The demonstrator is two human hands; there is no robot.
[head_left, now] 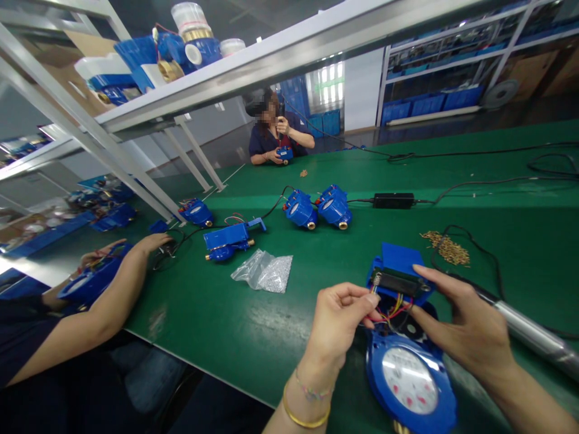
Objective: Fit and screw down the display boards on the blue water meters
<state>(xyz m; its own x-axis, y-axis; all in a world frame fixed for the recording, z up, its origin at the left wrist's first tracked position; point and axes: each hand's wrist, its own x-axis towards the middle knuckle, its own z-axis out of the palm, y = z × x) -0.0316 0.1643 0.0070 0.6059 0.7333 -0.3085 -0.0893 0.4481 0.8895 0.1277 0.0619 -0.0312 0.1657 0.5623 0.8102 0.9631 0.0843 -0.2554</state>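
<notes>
A blue water meter (446, 401) lies in front of me, its round white dial facing up. Its blue box-like cover (394, 256) is raised behind the dial, exposing a dark module (398, 282) and loose red, yellow and black wires (398, 307). My left hand (335, 322) pinches at the wires by the left side of the cover; its fingertips partly hide them. With thumb and fingers, my right hand (473, 328) grips the cover from the right. A silver power screwdriver (536, 334) lies beside my right hand, partly hidden behind it.
Brass screws (450, 248) lie in a pile behind the meter. A plastic bag of small parts (269, 271) and several other blue meters (301, 209) are on the green table. A black power adapter (393, 201) trails cables. One co-worker's arm (120, 289) reaches in at left; another person (278, 135) sits opposite.
</notes>
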